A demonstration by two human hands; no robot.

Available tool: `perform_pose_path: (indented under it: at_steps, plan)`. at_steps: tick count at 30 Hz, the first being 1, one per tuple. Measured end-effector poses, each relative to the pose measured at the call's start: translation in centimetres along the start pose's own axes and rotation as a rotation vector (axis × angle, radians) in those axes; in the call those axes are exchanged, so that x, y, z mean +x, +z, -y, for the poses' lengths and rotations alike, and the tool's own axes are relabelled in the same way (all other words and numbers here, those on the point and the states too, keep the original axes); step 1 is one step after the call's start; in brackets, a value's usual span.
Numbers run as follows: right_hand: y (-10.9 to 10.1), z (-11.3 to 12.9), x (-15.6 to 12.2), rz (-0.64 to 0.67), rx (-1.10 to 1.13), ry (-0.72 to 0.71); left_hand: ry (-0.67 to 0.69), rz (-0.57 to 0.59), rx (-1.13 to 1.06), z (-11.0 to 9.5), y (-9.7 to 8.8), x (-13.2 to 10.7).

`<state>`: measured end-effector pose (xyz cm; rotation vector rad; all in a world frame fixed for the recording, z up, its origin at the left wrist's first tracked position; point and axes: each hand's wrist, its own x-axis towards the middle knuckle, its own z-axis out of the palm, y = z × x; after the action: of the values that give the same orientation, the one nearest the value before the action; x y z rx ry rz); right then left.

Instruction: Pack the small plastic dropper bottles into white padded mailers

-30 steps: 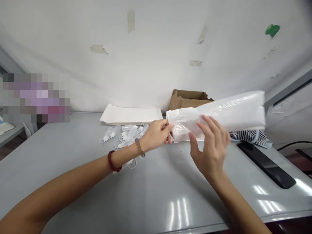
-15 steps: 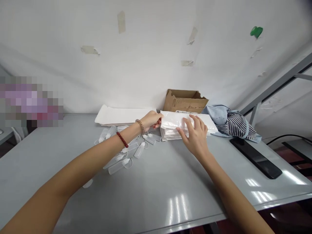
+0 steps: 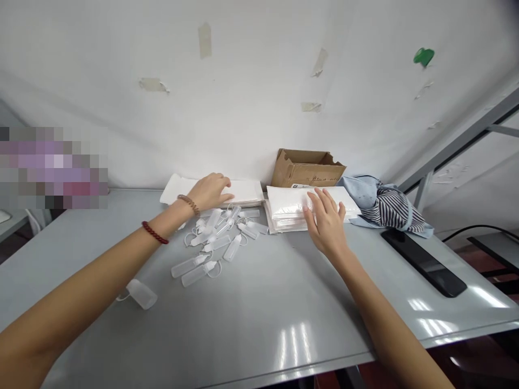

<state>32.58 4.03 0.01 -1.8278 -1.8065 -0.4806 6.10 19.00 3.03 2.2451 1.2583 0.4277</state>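
My right hand (image 3: pixel 327 220) rests with spread fingers on a stack of white plastic-covered packets (image 3: pixel 284 204). My left hand (image 3: pixel 210 191) is over a stack of white paper sheets (image 3: pixel 247 190) by the wall, fingers stretched out; whether it touches the top sheet I cannot tell. Just in front of that stack lies a loose pile of small translucent squeeze bottles (image 3: pixel 219 243) with tethered white caps. One larger bottle (image 3: pixel 142 294) lies apart, beside my left forearm.
An open cardboard box (image 3: pixel 310 175) stands against the wall behind the packets. To the right are a bundle of blue and striped cloth (image 3: pixel 391 208) and a long black object (image 3: pixel 425 263) on the grey table (image 3: pixel 259 324). At far left is a blurred patch.
My left hand has let go of the left edge of the white packets and moved left over the paper stack. My right hand has stayed on the packets.
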Motion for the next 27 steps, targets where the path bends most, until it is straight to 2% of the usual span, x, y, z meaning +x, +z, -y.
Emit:
perform_pose_path:
  at_steps: [2,5,9,12,16,22,25,27]
  plan:
    - [-0.1,0.4,-0.1,-0.008,0.012,-0.018,0.024,0.013,0.133,1.7,-1.3,-0.6]
    - [-0.3,1.0,-0.4,-0.023,0.028,-0.058,0.043,0.066,0.274,3.2,-2.2,-1.2]
    - [-0.6,2.0,-0.8,-0.058,0.038,-0.114,0.046,0.102,0.38,3.9,-2.5,-1.2]
    - [-1.1,2.4,-0.9,-0.137,0.056,-0.171,0.047,0.108,0.422,4.1,-2.9,-0.9]
    - [-1.6,2.6,-1.0,-0.252,0.128,-0.221,0.089,0.082,0.48,3.8,-3.1,-1.1]
    - [-1.8,3.6,-1.5,-0.254,0.199,-0.269,0.156,0.016,0.623,2.4,-1.6,-2.2]
    - [-1.9,4.2,-1.8,-0.251,0.229,-0.293,0.188,-0.06,0.693,1.3,-1.5,-3.5]
    - [-2.0,4.4,-1.9,-0.264,0.247,-0.301,0.228,-0.129,0.726,0.2,-1.8,-5.2]
